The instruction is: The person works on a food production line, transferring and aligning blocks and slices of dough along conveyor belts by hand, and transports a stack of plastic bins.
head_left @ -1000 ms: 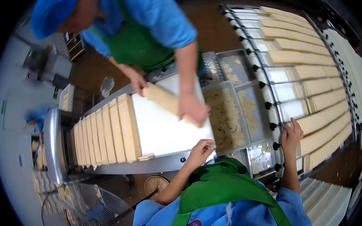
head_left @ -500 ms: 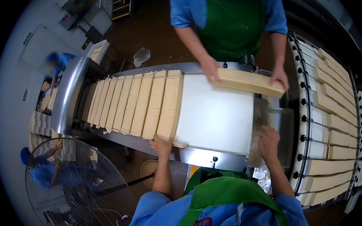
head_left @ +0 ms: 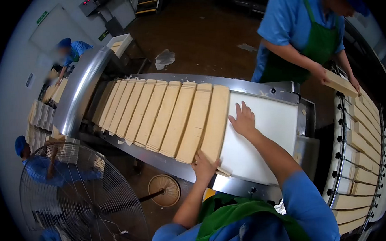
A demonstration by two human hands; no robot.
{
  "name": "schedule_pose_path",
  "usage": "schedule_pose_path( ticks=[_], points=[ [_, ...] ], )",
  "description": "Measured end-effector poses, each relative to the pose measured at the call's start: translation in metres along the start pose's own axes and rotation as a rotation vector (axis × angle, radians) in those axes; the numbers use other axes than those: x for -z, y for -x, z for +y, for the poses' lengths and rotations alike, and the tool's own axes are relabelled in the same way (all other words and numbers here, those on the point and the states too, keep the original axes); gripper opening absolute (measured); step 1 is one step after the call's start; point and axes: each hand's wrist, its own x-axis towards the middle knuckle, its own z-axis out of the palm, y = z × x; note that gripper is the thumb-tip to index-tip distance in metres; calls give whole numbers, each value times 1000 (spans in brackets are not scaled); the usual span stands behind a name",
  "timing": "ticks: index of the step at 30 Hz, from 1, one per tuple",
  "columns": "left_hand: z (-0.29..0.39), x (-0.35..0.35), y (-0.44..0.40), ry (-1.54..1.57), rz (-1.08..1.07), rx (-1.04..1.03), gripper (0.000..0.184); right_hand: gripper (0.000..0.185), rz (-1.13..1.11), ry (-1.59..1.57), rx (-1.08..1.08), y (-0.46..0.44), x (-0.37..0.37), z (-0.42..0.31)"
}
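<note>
While right hand [head_left: 244,120] is spread over white surface [head_left: 274,112], left hand [head_left: 204,167] at rightmost slab's [head_left: 218,116] near end; can't tell if pinching.

1. Fisheye distortion curves the edges; corners are black.
2. The white belt [head_left: 272,115] shines brightly; the floor [head_left: 214,35] lies dim.
3. Glare streaks the metal hood [head_left: 81,87].
4. Thin shadows separate the slabs [head_left: 217,119].
5. The far-left worker [head_left: 77,49] seems slightly blurred.

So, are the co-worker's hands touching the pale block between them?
Touching: the head view shows the co-worker's hands gripping the pale block near either end.
</note>
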Motion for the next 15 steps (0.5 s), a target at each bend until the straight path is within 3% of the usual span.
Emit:
schedule_pose_path(
  ticks=[4, 8, 15],
  points=[
    [2, 0, -1, -55, -28, -29, 96, 64, -70, 21, -26, -53, 11, -43],
    [5, 2, -5, -86, -209, 45, 100, 69, -141, 32, -105, -86, 19, -69],
    [10, 8, -7, -144, -262, 24, 98, 82, -275, 40, -301, -85, 39, -58]
  ],
)
